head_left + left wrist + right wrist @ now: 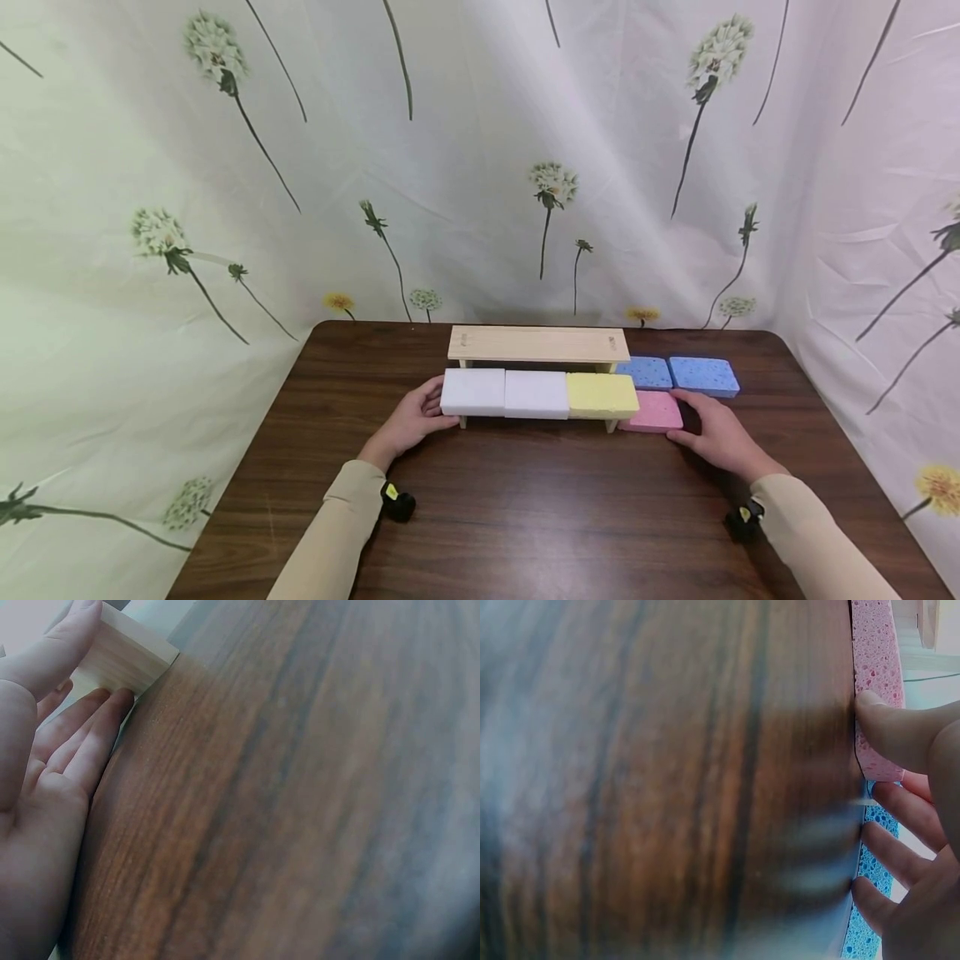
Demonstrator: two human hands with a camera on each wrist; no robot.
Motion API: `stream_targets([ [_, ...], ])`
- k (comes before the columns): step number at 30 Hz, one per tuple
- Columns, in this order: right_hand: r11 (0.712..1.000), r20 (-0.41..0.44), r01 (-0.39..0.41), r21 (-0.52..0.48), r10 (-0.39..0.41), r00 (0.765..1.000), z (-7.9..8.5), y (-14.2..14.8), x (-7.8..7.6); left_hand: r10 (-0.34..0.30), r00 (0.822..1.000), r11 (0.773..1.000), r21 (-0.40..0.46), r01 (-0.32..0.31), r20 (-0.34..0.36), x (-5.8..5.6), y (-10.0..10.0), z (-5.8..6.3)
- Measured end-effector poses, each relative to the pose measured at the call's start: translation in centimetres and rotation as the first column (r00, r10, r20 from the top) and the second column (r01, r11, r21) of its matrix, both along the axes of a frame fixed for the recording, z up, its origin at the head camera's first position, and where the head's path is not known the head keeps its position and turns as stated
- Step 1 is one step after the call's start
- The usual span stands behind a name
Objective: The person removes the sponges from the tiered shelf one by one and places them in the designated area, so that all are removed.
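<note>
Two white sponges (474, 392) and a yellow sponge (602, 396) lie in a row on the front wooden stand (611, 426). My left hand (408, 422) holds this stand's left end. In the left wrist view, fingertips touch the wooden end piece (124, 664) and the thumb lies along its edge. My right hand (722, 440) pinches a pink sponge (654, 412) between thumb and index finger at the stand's right end. In the right wrist view, the pink sponge (880, 656) lies on the table; my other fingers spread past it.
Behind the front stand is a second wooden stand (538, 342) with a bare top. Two blue sponges (703, 377) lie behind the pink one. The brown table (525, 517) ends at a flower-patterned curtain (480, 208).
</note>
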State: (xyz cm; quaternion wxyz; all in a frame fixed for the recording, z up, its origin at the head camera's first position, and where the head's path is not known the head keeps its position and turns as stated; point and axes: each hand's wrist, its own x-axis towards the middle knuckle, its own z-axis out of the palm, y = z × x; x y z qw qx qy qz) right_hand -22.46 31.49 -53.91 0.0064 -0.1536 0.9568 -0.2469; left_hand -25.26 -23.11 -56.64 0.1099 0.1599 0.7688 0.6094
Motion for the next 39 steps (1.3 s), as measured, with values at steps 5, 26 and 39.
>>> stream_targets([
  [5, 1.0, 0.014, 0.004, -0.003, -0.004, 1.0, 0.1, -0.1, 0.1, -0.005, 1.0, 1.0, 0.013, 0.005, 0.005, 0.1, 0.1, 0.2],
  [26, 0.999, -0.039, 0.002, -0.037, -0.004, 0.999, 1.6, 0.3, 0.7, 0.001, 1.0, 1.0, -0.007, -0.001, 0.005, 0.1, 0.0, 0.1],
  [39, 0.997, -0.075, -0.05, -0.061, 0.045, 0.996, 2.7, -2.1, -0.1, 0.004, 1.0, 1.0, -0.004, -0.004, 0.011, 0.1, 0.1, 0.1],
])
